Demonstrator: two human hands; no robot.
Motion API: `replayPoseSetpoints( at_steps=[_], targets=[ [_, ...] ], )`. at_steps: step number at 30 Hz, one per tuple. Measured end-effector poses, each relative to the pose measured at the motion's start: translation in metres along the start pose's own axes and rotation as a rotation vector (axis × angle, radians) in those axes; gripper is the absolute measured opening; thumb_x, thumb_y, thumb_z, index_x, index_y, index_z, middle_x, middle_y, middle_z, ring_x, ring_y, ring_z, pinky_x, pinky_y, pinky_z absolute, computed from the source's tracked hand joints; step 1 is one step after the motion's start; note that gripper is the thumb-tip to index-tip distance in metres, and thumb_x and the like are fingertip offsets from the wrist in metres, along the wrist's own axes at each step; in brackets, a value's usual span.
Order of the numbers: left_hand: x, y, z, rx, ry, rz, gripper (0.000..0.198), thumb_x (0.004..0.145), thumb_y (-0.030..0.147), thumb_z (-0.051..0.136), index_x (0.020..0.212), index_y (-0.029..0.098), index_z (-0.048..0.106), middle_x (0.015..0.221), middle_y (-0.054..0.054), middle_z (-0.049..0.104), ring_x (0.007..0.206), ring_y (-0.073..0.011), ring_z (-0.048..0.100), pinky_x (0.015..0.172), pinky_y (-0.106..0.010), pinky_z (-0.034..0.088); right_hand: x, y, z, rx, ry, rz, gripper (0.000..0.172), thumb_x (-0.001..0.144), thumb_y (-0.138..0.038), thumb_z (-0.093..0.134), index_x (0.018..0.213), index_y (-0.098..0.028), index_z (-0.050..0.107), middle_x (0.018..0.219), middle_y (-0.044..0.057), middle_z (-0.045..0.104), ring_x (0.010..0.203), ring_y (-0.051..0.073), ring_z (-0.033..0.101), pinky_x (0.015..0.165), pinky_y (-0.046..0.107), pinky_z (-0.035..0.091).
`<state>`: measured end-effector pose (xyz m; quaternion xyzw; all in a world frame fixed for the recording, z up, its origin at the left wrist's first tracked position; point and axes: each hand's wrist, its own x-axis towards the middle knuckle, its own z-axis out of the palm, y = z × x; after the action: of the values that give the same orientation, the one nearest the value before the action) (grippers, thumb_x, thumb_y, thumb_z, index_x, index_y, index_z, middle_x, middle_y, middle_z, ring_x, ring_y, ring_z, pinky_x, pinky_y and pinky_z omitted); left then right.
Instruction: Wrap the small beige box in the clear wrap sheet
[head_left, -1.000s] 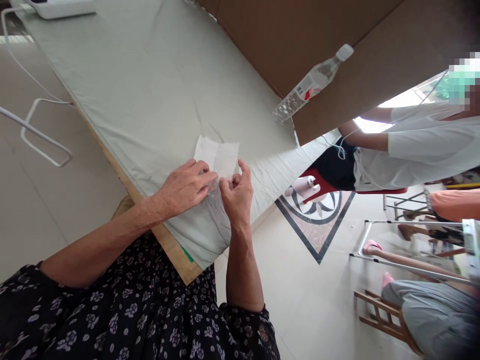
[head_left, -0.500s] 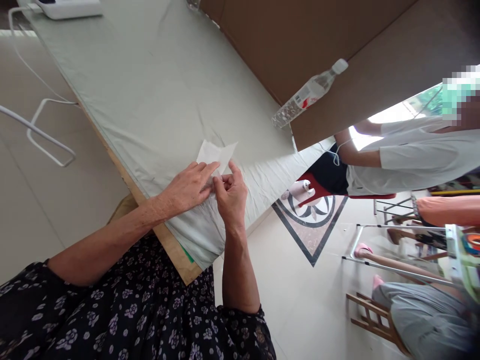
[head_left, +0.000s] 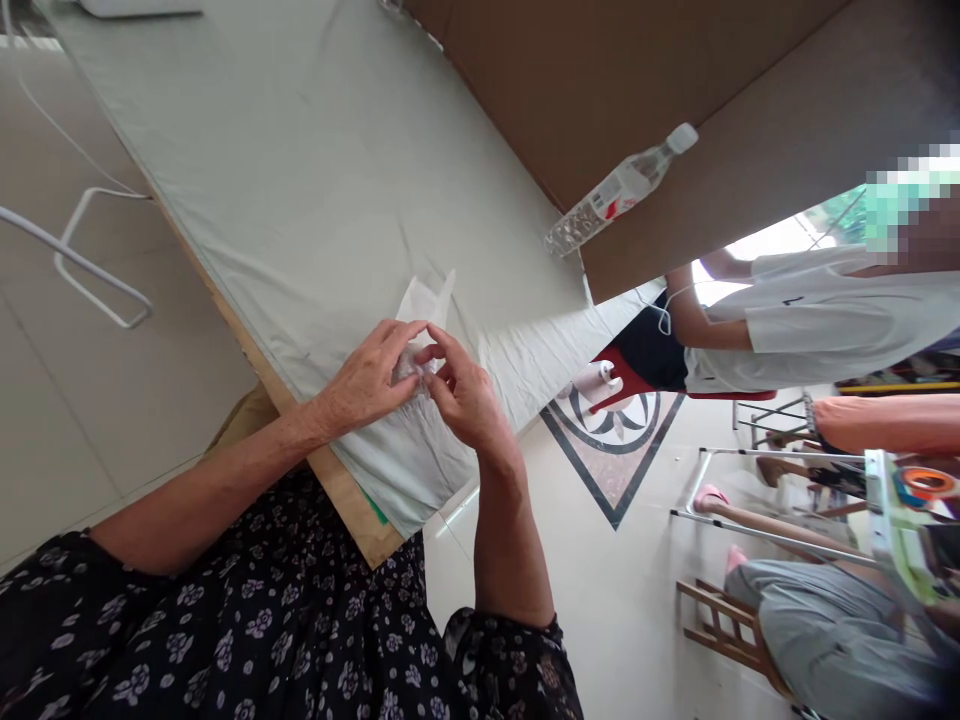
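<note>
A small folded sheet of thin white paper (head_left: 421, 303) rises in front of my hands on the pale cloth, its two upper corners standing up. My left hand (head_left: 366, 374) curves around its lower part from the left, thumb and index finger closed on it. From the right, my right hand (head_left: 466, 398) pinches the same part with bent fingers. Between the thumbs shows a crumpled, slightly see-through bit (head_left: 409, 364); whether it belongs to the sheet I cannot tell. The fingertips of both hands almost meet and partly cover the sheet.
The cloth-covered table (head_left: 247, 180) has a bare wooden edge on my side. A large brown cardboard box (head_left: 600, 80) stands beyond, a clear plastic bottle (head_left: 611, 195) beside it. A person in a white shirt (head_left: 832, 320) sits at right. Wooden stools (head_left: 724, 625) stand on the floor.
My right hand has turned, its wrist shifting right, and its fingers have closed toward my left thumb. The sheet, spread wider before, is now narrower and more folded.
</note>
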<state>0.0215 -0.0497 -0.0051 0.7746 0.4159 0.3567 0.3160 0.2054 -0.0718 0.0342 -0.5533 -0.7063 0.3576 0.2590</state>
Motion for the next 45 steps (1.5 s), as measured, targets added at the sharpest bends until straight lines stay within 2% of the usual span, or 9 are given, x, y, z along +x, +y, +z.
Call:
replayPoseSetpoints(
  at_steps=[4, 8, 11, 14, 19, 25, 30, 38, 45],
  targets=[
    [0.000, 0.001, -0.002, -0.065, 0.083, -0.066, 0.059, 0.077, 0.012, 0.062, 0.136, 0.018, 0.057, 0.121, -0.008, 0.065, 0.082, -0.0142, 0.061, 0.078, -0.030, 0.056, 0.011, -0.001, -0.001, -0.158, -0.070, -0.044, 0.077, 0.084, -0.012, 0.054, 0.159, -0.022, 0.042, 0.120, 0.007, 0.075, 0.078, 0.016, 0.065, 0.087, 0.037, 0.057],
    [0.007, 0.004, 0.003, -0.059, 0.190, -0.204, 0.012, 0.082, 0.021, 0.068, 0.093, 0.019, 0.064, 0.095, -0.002, 0.063, 0.068, -0.0112, 0.054, 0.072, -0.030, 0.054, 0.018, 0.001, -0.001, -0.232, -0.088, -0.066, 0.080, 0.085, -0.014, 0.054, 0.163, -0.020, 0.036, 0.124, 0.010, 0.074, 0.088, 0.019, 0.068, 0.089, 0.038, 0.057],
    [0.015, 0.006, 0.008, -0.049, 0.136, -0.240, 0.016, 0.085, 0.024, 0.069, 0.075, 0.020, 0.057, 0.081, 0.001, 0.056, 0.069, -0.0128, 0.053, 0.071, -0.029, 0.051, 0.015, 0.007, -0.009, -0.112, -0.142, -0.073, 0.082, 0.084, -0.017, 0.057, 0.163, -0.022, 0.036, 0.126, 0.009, 0.074, 0.082, 0.016, 0.067, 0.085, 0.036, 0.058],
    [0.017, 0.006, 0.010, -0.051, 0.089, -0.233, 0.016, 0.084, 0.019, 0.068, 0.074, 0.020, 0.056, 0.079, 0.001, 0.055, 0.070, -0.0134, 0.054, 0.071, -0.029, 0.050, 0.011, 0.022, -0.021, 0.181, -0.150, -0.050, 0.078, 0.084, -0.027, 0.066, 0.158, -0.027, 0.041, 0.128, 0.007, 0.072, 0.073, 0.012, 0.065, 0.076, 0.033, 0.059],
    [0.015, 0.005, 0.008, -0.041, 0.077, -0.210, 0.016, 0.081, 0.015, 0.068, 0.073, 0.020, 0.056, 0.081, 0.001, 0.055, 0.067, -0.0121, 0.052, 0.068, -0.028, 0.050, 0.016, 0.048, -0.024, 0.419, 0.199, 0.289, 0.068, 0.083, -0.048, 0.073, 0.140, -0.016, 0.056, 0.103, 0.008, 0.077, 0.066, 0.014, 0.067, 0.052, 0.026, 0.052],
    [0.011, 0.005, 0.010, 0.011, 0.108, -0.175, 0.010, 0.084, 0.018, 0.068, 0.085, 0.021, 0.059, 0.086, 0.001, 0.057, 0.066, -0.0117, 0.052, 0.070, -0.028, 0.053, 0.049, 0.048, -0.008, 0.492, 0.141, 0.403, 0.095, 0.070, -0.059, 0.085, 0.145, -0.013, 0.050, 0.080, 0.002, 0.072, 0.064, 0.019, 0.069, 0.044, 0.028, 0.052],
    [0.010, 0.009, 0.009, 0.167, 0.019, -0.115, 0.043, 0.090, 0.016, 0.062, 0.132, 0.024, 0.064, 0.099, -0.003, 0.058, 0.079, -0.0155, 0.059, 0.075, -0.029, 0.054, 0.070, 0.050, -0.001, 0.464, 0.133, 0.357, 0.083, 0.064, -0.061, 0.086, 0.129, -0.017, 0.058, 0.068, -0.006, 0.061, 0.055, 0.015, 0.058, 0.045, 0.028, 0.050],
    [0.013, 0.003, 0.009, 0.185, -0.022, -0.127, 0.022, 0.091, 0.024, 0.061, 0.106, 0.020, 0.076, 0.098, -0.005, 0.057, 0.082, -0.0171, 0.062, 0.080, -0.031, 0.057, 0.077, 0.042, -0.005, 0.496, 0.034, 0.317, 0.037, 0.067, -0.055, 0.078, 0.077, -0.022, 0.063, 0.064, -0.004, 0.059, 0.054, 0.011, 0.049, 0.046, 0.025, 0.041],
    [0.011, -0.006, 0.011, 0.125, 0.022, -0.090, 0.024, 0.091, 0.027, 0.061, 0.108, 0.020, 0.076, 0.099, -0.005, 0.059, 0.083, -0.0171, 0.061, 0.082, -0.032, 0.056, 0.070, 0.041, 0.006, 0.647, 0.156, 0.122, 0.019, 0.074, -0.040, 0.076, 0.081, -0.023, 0.073, 0.075, -0.003, 0.066, 0.073, 0.013, 0.057, 0.072, 0.028, 0.050]
  ],
)
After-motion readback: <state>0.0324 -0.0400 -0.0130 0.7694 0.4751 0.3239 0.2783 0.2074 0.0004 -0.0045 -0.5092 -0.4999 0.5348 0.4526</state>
